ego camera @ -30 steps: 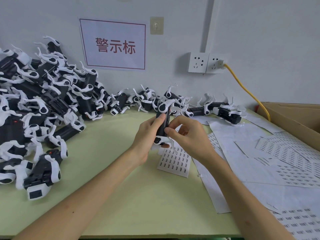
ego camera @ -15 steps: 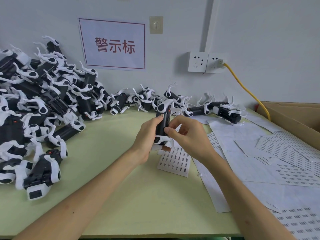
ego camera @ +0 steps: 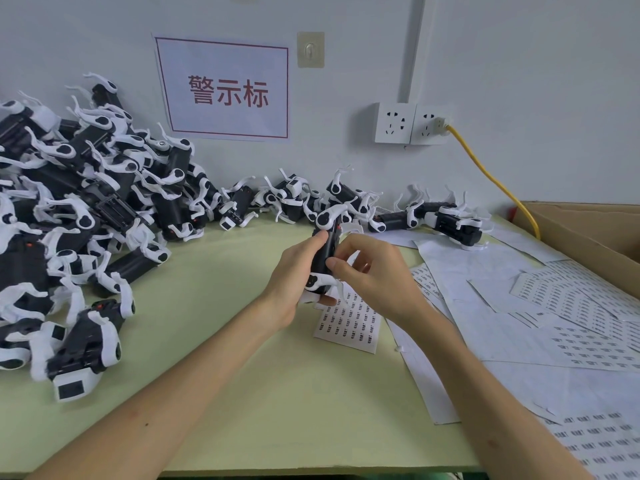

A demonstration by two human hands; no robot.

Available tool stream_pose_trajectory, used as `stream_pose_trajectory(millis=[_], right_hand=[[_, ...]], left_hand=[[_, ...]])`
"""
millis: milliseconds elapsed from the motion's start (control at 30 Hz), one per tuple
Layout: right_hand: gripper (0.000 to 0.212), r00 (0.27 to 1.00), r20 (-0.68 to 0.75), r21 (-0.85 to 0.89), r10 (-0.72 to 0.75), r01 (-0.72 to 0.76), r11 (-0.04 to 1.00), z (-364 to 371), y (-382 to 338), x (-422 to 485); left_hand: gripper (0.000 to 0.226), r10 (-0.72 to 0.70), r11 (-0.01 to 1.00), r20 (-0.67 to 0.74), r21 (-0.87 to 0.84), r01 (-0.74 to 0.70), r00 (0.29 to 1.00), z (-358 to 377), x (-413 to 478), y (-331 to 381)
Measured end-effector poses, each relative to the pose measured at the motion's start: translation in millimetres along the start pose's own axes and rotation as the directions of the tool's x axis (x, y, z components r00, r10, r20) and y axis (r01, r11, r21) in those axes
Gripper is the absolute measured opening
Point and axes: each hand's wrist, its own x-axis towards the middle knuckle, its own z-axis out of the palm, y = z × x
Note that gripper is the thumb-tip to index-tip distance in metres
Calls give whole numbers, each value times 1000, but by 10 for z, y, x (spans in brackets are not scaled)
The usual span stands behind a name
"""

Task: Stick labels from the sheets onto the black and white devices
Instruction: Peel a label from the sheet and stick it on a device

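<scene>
- One black-and-white plastic device (ego camera: 325, 251) stood upright over the pale green counter (ego camera: 277, 393), my left hand (ego camera: 294, 271) gripping it, my right hand (ego camera: 374, 275) pinching its side.
- One small white label sheet (ego camera: 349, 323) lay beneath.
- I couldn't count the device pile (ego camera: 86, 209) at left.

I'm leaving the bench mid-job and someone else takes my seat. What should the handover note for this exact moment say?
Left-hand grip: holds one black and white device upright over the table.
Right-hand grip: pinches the same device, thumb on its black body; no label is visible there.
Things: a label sheet lies beneath the hands, more sheets to the right, a device pile at left, further devices along the wall.
Done: cannot tell which devices carry labels.
Left: finish this device, then work through the others.
</scene>
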Motion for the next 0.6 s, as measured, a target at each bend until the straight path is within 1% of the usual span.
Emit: stream_pose_trajectory(millis=[167, 233, 267, 333, 400, 433, 467, 500, 533, 600], right_hand=[[11, 1000, -13, -55, -21, 21, 998, -7, 8, 7], [15, 999, -45, -35, -27, 25, 999, -20, 10, 13], [17, 996, -83, 7, -26, 26, 1000, -35, 5, 16], [19, 975, -219, 78, -29, 47, 996, -81, -11, 26], [10, 931, -364, 115, -18, 64, 991, -144, -20, 36], [10, 917, -398, 137, -8, 68, 988, -182, -19, 37], [18, 918, -397, 168, -1, 73, 983, -227, -14, 38], [27, 932, -363, 202, 2, 76, 976, -279, -4, 45], [36, 954, -298, 229, 2, 69, 971, -327, 6, 53], [48, 995, -104, 237, -3, 27, 971, -378, 6, 60]], left_hand=[[38, 13, 1000, -16, 3, -13, 1000, 3, 15, -34], [33, 26, 1000, -18, -9, -26, 1000, 6, 25, -55], [29, 34, 999, -27, -7, -35, 999, 2, 32, -62], [20, 46, 999, -30, 21, -46, 998, -4, 41, -70], [11, 45, 996, 7, 82, -46, 999, -8, 38, -73], [8, 46, 991, 32, 123, -49, 998, -13, 30, -73], [10, 56, 983, 51, 172, -64, 997, -21, 25, -69], [17, 80, 970, 64, 223, -92, 995, -29, 24, -62], [25, 112, 954, 78, 271, -129, 991, -40, 25, -52], [40, 168, 927, 112, 319, -196, 979, -51, 23, -28]])
